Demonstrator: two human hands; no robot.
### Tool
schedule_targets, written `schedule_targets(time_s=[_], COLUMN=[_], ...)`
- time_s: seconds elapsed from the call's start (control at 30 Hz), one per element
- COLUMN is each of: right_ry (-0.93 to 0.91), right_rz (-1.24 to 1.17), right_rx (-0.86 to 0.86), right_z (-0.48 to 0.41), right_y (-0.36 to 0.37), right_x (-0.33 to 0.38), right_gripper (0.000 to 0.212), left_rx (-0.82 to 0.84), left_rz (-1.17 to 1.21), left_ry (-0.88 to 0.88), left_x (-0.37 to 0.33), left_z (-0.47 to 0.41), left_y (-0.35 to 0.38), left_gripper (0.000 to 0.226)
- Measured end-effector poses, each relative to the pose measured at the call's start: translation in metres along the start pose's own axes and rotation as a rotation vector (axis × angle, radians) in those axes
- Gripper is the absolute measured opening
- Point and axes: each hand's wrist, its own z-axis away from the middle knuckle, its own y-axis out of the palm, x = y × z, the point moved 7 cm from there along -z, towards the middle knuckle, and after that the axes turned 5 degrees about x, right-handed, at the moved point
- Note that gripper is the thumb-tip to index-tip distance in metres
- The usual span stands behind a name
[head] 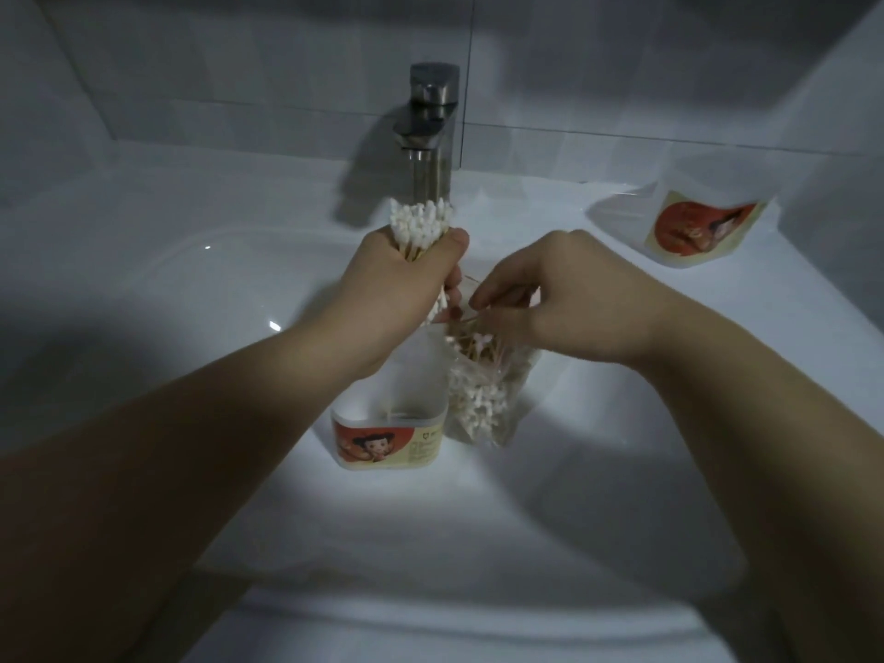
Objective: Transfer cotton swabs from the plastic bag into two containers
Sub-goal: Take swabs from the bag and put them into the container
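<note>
Sink (pixel 143 289) walls curve up white on every side, and the task's things stand low in the bowl, near its middle. The near rim runs across the bottom of the view and the far rim lies just behind both grips. Bare white bowl spreads to the left of the container and to the right of the bag, with more toward the near rim. A flat ledge runs along the back and off to the right.

A metal faucet (pixel 430 131) rises from the back ledge at centre, its spout reaching over the bowl just behind and above the left grip (pixel 402 284). On the right ledge, well apart from the grips, lies a clear labelled pack (pixel 708 227) with a red and yellow sticker. Whether it is a container or a lid cannot be told.

A white container (pixel 390 437) stands upright in the bowl, mouth up, a few sticks inside and the same sticker on its near face. The plastic bag (pixel 488 399) stands just beside it on the right, mouth up, packed with swabs.

The left grip is clamped round a thick bundle of cotton swabs (pixel 421 222), held upright above the container. White tips fan out over thumb and forefinger in front of the faucet stem, and lower tips poke out beneath the fist. The right grip (pixel 540 299) is knuckles up at the bag's mouth, fingers curled down and pinching a few loose sticks. Both bare forearms reach in from the near corners
</note>
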Motion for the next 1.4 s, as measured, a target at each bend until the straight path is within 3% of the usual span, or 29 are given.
schedule_targets(time_s=[0.13, 0.4, 0.6, 0.87, 1.03, 1.13, 1.4], right_ry=[0.002, -0.022, -0.048, -0.054, -0.054, -0.071, -0.067], right_rz=[0.165, 0.217, 0.293, 0.268, 0.311, 0.31, 0.268], right_rx=[0.154, 0.157, 0.249, 0.239, 0.31, 0.268, 0.103], right_z=[-0.001, -0.004, -0.002, -0.003, -0.002, -0.003, 0.0], right_y=[0.018, 0.023, 0.031, 0.029, 0.039, 0.037, 0.017], right_x=[0.005, 0.005, 0.011, 0.013, 0.014, 0.017, 0.018], right_gripper=[0.034, 0.012, 0.028, 0.02, 0.028, 0.007, 0.014], left_rx=[0.009, 0.054, 0.057, 0.041, 0.05, 0.056, 0.034], left_rz=[0.009, -0.03, -0.067, -0.078, -0.091, -0.129, -0.214], left_ry=[0.0, -0.004, -0.004, -0.026, -0.02, -0.015, 0.012], left_x=[0.001, 0.003, 0.004, 0.005, 0.006, 0.006, 0.006], left_z=[0.002, 0.003, 0.004, 0.005, 0.006, 0.007, 0.005], left_y=[0.003, 0.009, 0.009, 0.01, 0.009, 0.01, 0.008], left_gripper=[0.02, 0.02, 0.02, 0.017, 0.017, 0.021, 0.019])
